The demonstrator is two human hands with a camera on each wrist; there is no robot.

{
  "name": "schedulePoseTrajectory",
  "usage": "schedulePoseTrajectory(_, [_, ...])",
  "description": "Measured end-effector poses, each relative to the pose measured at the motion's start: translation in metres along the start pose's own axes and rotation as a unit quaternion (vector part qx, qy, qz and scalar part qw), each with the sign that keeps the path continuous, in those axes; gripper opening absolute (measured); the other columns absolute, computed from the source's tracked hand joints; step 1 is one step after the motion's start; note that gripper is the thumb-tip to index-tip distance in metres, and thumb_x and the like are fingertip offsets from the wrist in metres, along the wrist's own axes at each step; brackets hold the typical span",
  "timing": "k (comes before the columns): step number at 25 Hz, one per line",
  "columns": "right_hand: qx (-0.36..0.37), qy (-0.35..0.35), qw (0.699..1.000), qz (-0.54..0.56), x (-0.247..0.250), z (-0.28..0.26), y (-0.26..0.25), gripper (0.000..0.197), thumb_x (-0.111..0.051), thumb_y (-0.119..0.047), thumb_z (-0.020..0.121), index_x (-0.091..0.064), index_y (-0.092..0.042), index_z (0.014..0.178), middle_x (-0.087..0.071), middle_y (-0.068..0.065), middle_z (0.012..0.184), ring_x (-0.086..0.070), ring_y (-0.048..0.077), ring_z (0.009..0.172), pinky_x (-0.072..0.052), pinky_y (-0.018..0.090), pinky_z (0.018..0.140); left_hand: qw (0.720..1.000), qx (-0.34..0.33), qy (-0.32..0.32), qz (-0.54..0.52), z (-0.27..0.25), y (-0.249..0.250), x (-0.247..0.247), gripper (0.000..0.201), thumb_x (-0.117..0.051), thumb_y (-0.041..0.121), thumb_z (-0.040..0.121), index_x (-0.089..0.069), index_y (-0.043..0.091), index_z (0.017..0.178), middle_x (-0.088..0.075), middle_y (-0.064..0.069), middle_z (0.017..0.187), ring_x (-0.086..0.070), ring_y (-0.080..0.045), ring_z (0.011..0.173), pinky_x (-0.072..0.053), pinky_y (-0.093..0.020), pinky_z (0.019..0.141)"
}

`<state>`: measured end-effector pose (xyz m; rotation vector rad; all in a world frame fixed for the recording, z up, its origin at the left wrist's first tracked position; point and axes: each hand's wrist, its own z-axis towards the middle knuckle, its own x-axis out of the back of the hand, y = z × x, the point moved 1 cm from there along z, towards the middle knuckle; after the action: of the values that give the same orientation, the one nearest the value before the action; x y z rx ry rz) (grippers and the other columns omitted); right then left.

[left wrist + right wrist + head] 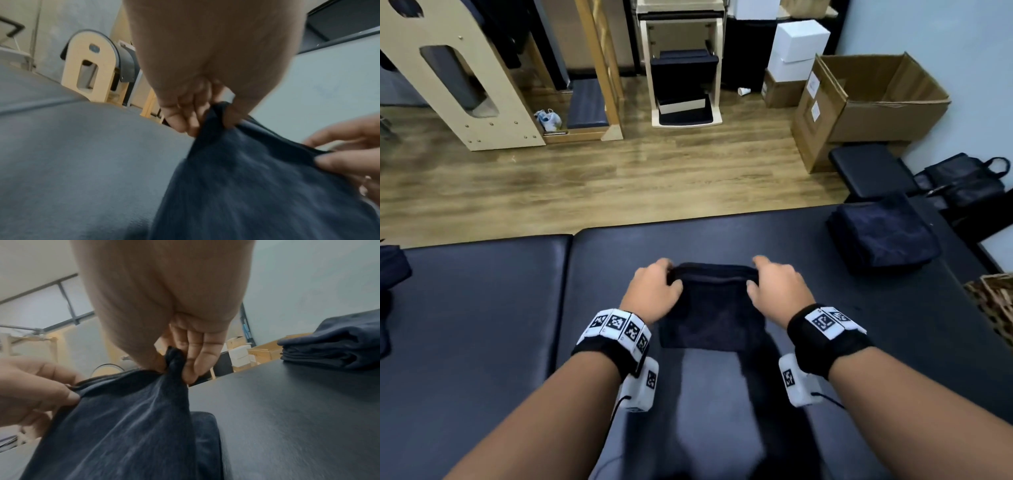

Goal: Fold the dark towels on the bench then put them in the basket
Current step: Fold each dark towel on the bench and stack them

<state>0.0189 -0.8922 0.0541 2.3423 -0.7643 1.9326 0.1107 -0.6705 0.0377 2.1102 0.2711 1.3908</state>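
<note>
Wicker basket (993,301), far right of the right hand (779,286) at the bench (482,308) edge; contents not visible. Cardboard box (876,102) on the floor beyond; interior unclear. Dark towel (710,315) between both hands, raised off the bench, hanging toward the person, upper edge spanning hand to hand. Left hand (655,291) pinches one upper corner, right hand the other. Folded towel stack (883,233) lies beyond the right hand.

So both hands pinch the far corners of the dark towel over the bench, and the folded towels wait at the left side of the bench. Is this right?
Not quite. The folded towels lie at the right side of the bench, as the head view shows. The rest holds: the left hand and right hand each pinch a far corner of the dark towel.
</note>
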Motion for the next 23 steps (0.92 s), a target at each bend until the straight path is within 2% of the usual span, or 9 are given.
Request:
schedulePoseTrajectory(1, [-0.026, -0.012, 1.0, 0.004, -0.002, 0.011, 0.003, 0.039, -0.061, -0.039, 0.092, -0.05, -0.01, 0.116, -0.066, 0.016, 0.109, -0.062, 0.042, 0.104, -0.05, 0.043, 0.082, 1.0, 0.02, 0.002, 0.011, 0.01, -0.002, -0.006, 0.027, -0.061, 0.033, 0.087, -0.06, 0.016, 0.107, -0.068, -0.01, 0.102, -0.06, -0.034, 0.104, -0.05, -0.036, 0.086])
schedulePoseTrajectory(4, [-0.084, -0.125, 0.989, -0.006, -0.027, 0.02, 0.013, 0.036, -0.063, -0.047, 0.091, -0.051, -0.013, 0.092, -0.067, 0.016, 0.111, -0.063, 0.039, 0.106, -0.047, 0.037, 0.08, 0.985, 0.063, -0.102, 0.123, 0.021, -0.011, -0.033, 0.035, -0.064, 0.045, 0.087, -0.052, 0.013, 0.093, -0.064, -0.016, 0.111, -0.062, -0.038, 0.102, -0.05, -0.036, 0.079])
schedulePoseTrajectory(6, [-0.124, -0.175, 0.976, 0.033, -0.054, 0.012, 0.021, 0.032, -0.067, -0.044, 0.09, -0.053, -0.014, 0.088, -0.068, 0.013, 0.11, -0.064, 0.035, 0.104, -0.048, 0.033, 0.078, 0.974, 0.087, -0.154, 0.14, 0.018, -0.018, -0.048, 0.04, -0.071, 0.047, 0.083, -0.048, 0.016, 0.091, -0.062, -0.014, 0.114, -0.063, -0.035, 0.103, -0.05, -0.037, 0.08])
schedulePoseTrajectory(11, [-0.243, -0.123, 0.929, 0.251, -0.089, 0.006, 0.035, 0.041, -0.079, -0.039, 0.069, -0.067, -0.018, 0.102, -0.072, -0.001, 0.102, -0.068, 0.023, 0.1, -0.055, 0.032, 0.085, 0.977, 0.147, -0.141, 0.072, 0.02, -0.024, -0.064, 0.049, -0.085, 0.039, 0.067, -0.053, 0.016, 0.096, -0.063, -0.011, 0.112, -0.063, -0.033, 0.103, -0.054, -0.038, 0.085])
schedulePoseTrajectory(13, [-0.245, -0.124, 0.92, 0.28, -0.088, 0.008, 0.038, 0.037, -0.077, -0.043, 0.072, -0.069, -0.015, 0.095, -0.074, -0.001, 0.095, -0.07, 0.022, 0.094, -0.057, 0.036, 0.087, 0.973, 0.162, -0.153, 0.056, 0.018, -0.022, -0.069, 0.049, -0.086, 0.037, 0.062, -0.056, 0.017, 0.095, -0.065, -0.008, 0.109, -0.065, -0.031, 0.101, -0.055, -0.037, 0.085])
schedulePoseTrajectory(15, [-0.223, -0.154, 0.933, 0.235, -0.085, 0.007, 0.045, 0.028, -0.073, -0.037, 0.079, -0.068, -0.014, 0.094, -0.073, 0.002, 0.096, -0.069, 0.025, 0.094, -0.057, 0.036, 0.087, 0.971, 0.165, -0.169, 0.042, 0.014, -0.02, -0.076, 0.048, -0.085, 0.039, 0.06, -0.059, 0.018, 0.095, -0.068, -0.005, 0.105, -0.066, -0.027, 0.098, -0.056, -0.036, 0.085])
schedulePoseTrajectory(18, [-0.211, -0.164, 0.94, 0.211, -0.073, -0.005, 0.072, 0.023, -0.067, -0.031, 0.075, -0.065, -0.016, 0.093, -0.071, 0.003, 0.099, -0.067, 0.026, 0.096, -0.057, 0.038, 0.087, 0.974, 0.162, -0.155, 0.003, 0.004, 0.0, -0.094, 0.035, -0.076, 0.042, 0.072, -0.058, 0.017, 0.09, -0.067, -0.004, 0.097, -0.066, -0.026, 0.094, -0.056, -0.036, 0.084])
schedulePoseTrajectory(21, [-0.186, -0.136, 0.949, 0.217, -0.047, -0.018, 0.112, 0.017, -0.063, -0.027, 0.074, -0.058, -0.017, 0.087, -0.067, 0.003, 0.094, -0.064, 0.026, 0.091, -0.054, 0.035, 0.078, 0.977, 0.149, -0.137, -0.058, -0.004, 0.042, -0.119, 0.027, -0.075, 0.034, 0.073, -0.057, 0.015, 0.075, -0.067, -0.002, 0.084, -0.068, -0.024, 0.087, -0.057, -0.034, 0.076])
schedulePoseTrajectory(23, [-0.166, -0.083, 0.955, 0.23, -0.023, -0.021, 0.142, 0.016, -0.063, -0.025, 0.076, -0.057, -0.016, 0.088, -0.067, 0.0, 0.089, -0.061, 0.024, 0.087, -0.05, 0.032, 0.074, 0.982, 0.133, -0.104, -0.085, -0.006, 0.08, -0.134, 0.024, -0.076, 0.03, 0.072, -0.061, 0.012, 0.072, -0.069, 0.001, 0.077, -0.067, -0.019, 0.08, -0.054, -0.03, 0.071])
